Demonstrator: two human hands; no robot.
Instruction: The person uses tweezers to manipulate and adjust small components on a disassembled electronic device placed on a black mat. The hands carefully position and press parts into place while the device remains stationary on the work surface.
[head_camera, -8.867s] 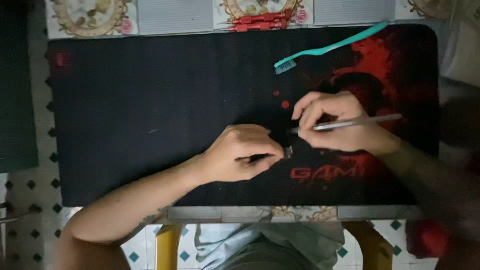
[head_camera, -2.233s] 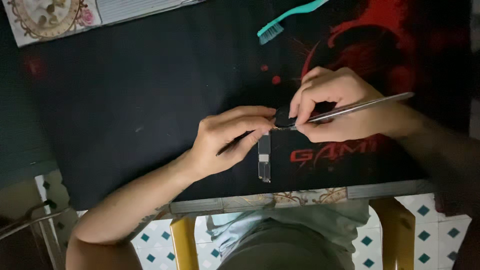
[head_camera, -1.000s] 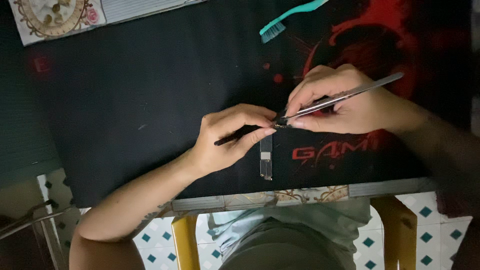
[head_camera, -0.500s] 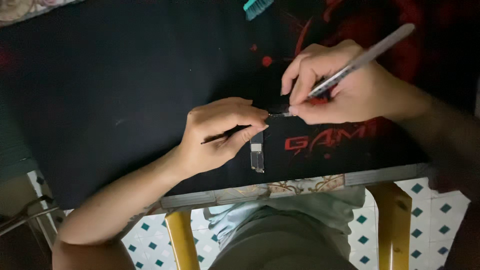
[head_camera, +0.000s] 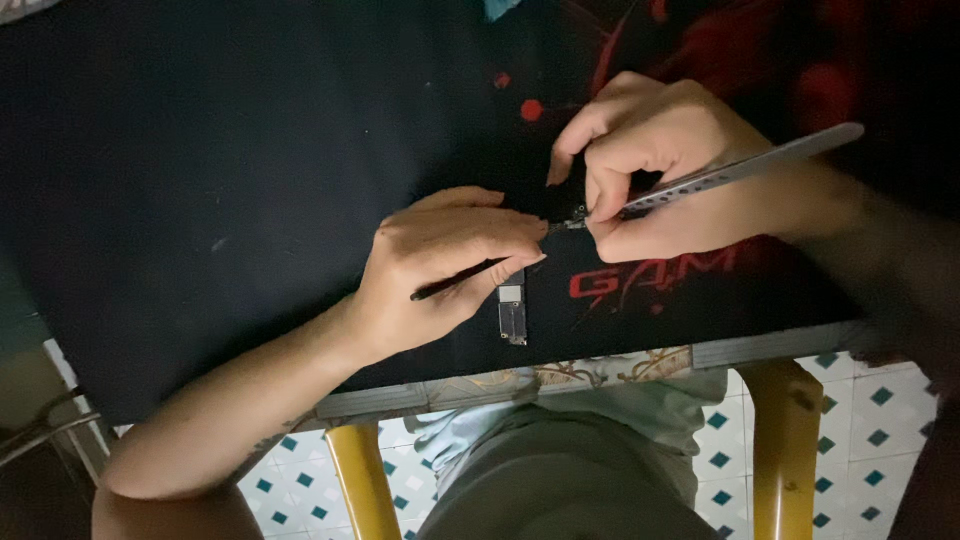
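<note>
a: what fills the frame?

b: a wide black cloth desk mat with red splashes (head_camera: 200, 150) covers the table from the upper left to the right edge. it gives a soft, dark ground, so small parts likely stay put on it. below, at the bottom edge, are yellow chair legs (head_camera: 365, 490) and a white floor with teal diamond tiles (head_camera: 870, 420).

a: and the hands?

b: the left hand (head_camera: 440, 265) lies just left of centre, fingers curled together and clamped on a thin dark stick-like tool (head_camera: 455, 282), its palm resting on the mat, which seems to steady it. the right hand (head_camera: 660, 180), right of centre, pinches long silver metal tweezers (head_camera: 740, 168) shut between thumb and fingers, held like a pen, the tips aimed left and down.

a: where do they meet?

b: at centre frame, on a small narrow circuit board (head_camera: 512, 308) lying on the mat just under the left fingers. its lower end shows; the upper end is hidden by the fingertips, and the tweezer tips touch something tiny there that i cannot make out.
</note>
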